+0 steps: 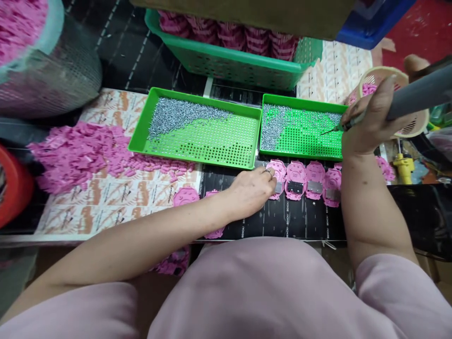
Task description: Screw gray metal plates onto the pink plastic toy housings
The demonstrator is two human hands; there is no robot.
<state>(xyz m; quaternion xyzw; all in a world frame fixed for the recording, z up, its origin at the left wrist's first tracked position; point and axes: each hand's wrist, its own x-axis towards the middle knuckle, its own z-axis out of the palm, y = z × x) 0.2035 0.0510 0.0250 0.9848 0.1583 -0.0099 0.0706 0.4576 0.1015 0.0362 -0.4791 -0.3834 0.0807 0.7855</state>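
Observation:
My right hand (369, 120) is wrapped round a grey power screwdriver (420, 94). Its thin bit (328, 132) points left over the right green perforated tray (300, 153), which holds small silver screws (273, 127). At the left end of a row, the curled fingers of my left hand (252, 190) are on a pink plastic casing (278, 172); the fingertips are partly hidden. Further right lie several similar casings (295, 176) with dark or grey rectangular parts set in them. Another pink casing (215, 233) is partly covered by my left forearm.
Beside the first tray, a left green tray (194, 155) also holds screws. Loose pink parts (81, 150) are heaped at left, near a full mesh basket (70, 80) and a red container (14, 183). Behind stands a green crate (229, 66); a cream basket (416, 117) stands right.

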